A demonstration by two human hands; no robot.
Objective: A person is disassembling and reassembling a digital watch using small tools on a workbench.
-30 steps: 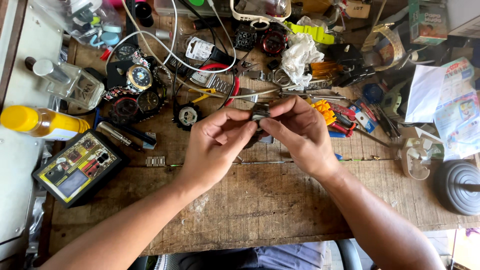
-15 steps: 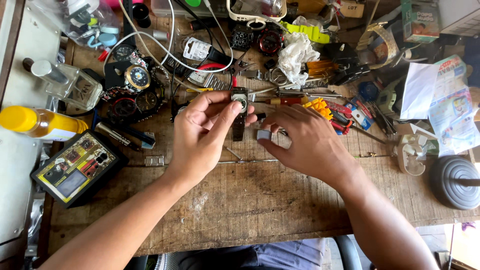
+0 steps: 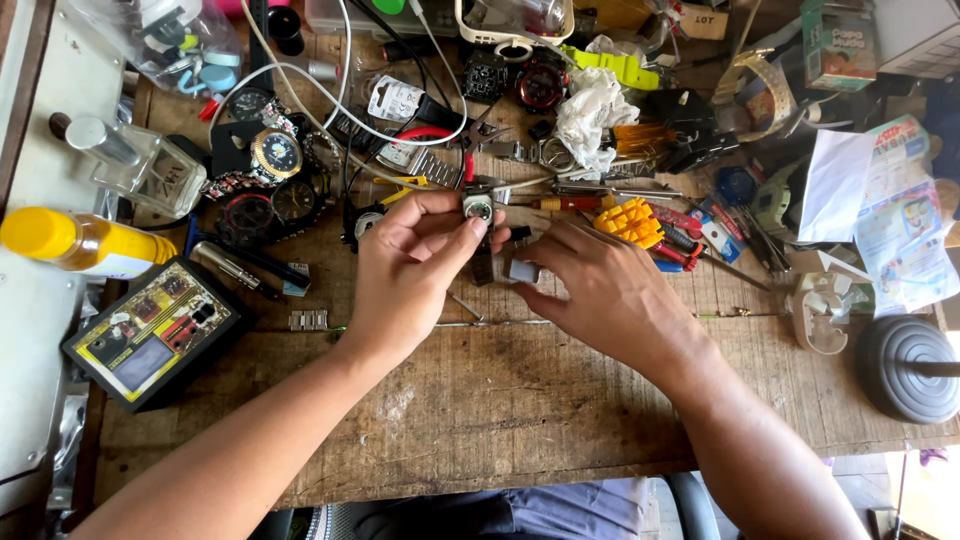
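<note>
Looks like watch repair, mid-disassembly or fitting. The left hand [image 3: 405,265] pinches a small square watch case [image 3: 478,207] between thumb and fingertips, held up over the wooden workbench [image 3: 480,420], strap hanging below it. The right hand [image 3: 610,290] grips a small pale square part [image 3: 522,270] just beside it, fingers closed on it. I'd guess it's a case back or module. Next move probably needs careful lining up of the two pieces, with steady fingers amid all that clutter.

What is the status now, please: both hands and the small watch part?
Left hand pinches watch case in fingers. Right hand holds small grey piece. Tools clutter wooden bench behind.
</note>
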